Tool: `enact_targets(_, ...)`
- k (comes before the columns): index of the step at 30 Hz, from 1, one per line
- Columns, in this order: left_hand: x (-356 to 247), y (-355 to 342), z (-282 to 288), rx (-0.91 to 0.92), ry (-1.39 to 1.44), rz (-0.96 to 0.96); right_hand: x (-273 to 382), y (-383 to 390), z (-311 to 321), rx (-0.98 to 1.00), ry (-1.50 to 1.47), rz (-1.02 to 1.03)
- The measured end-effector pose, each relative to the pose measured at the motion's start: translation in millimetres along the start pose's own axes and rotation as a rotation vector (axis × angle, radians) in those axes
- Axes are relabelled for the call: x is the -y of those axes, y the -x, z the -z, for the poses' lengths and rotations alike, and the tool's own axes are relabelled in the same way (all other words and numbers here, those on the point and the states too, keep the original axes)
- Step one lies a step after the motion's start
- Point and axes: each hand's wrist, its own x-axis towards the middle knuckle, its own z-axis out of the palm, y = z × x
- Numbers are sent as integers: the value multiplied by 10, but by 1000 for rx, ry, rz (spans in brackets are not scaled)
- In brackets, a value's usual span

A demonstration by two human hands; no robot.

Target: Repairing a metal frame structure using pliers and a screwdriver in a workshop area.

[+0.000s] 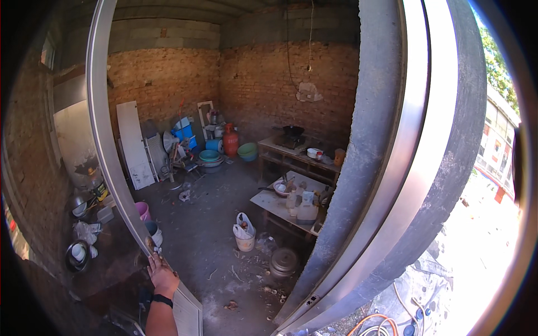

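My left hand, with a black band at its wrist, reaches in from the lower edge. Its fingers curl against the metal edge of a glass-paned door, just below a brown-looking handle. The door stands swung inward on the left. On the right is the metal door frame, set in a grey concrete wall. Nothing of my right hand shows.
Near the doorway, a white bucket holding a bag and a lidded pot stand on the floor. Two low tables carry a wok, bowls and jugs. A red gas cylinder and basins are at the back. Hoses lie outside.
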Motion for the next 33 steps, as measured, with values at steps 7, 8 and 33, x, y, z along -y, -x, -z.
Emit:
enact_targets(7, -21, 13, -8, -3, 0, -18, -165, -148, 128, -15, 19, 9)
enact_targets(8, -22, 20, -1, -5, 0, -19, -163, -131, 119, -19, 21, 12)
enact_targets(33, 25, 15, -26, -13, -10, -14, 73, 279, -190, -14, 4, 37)
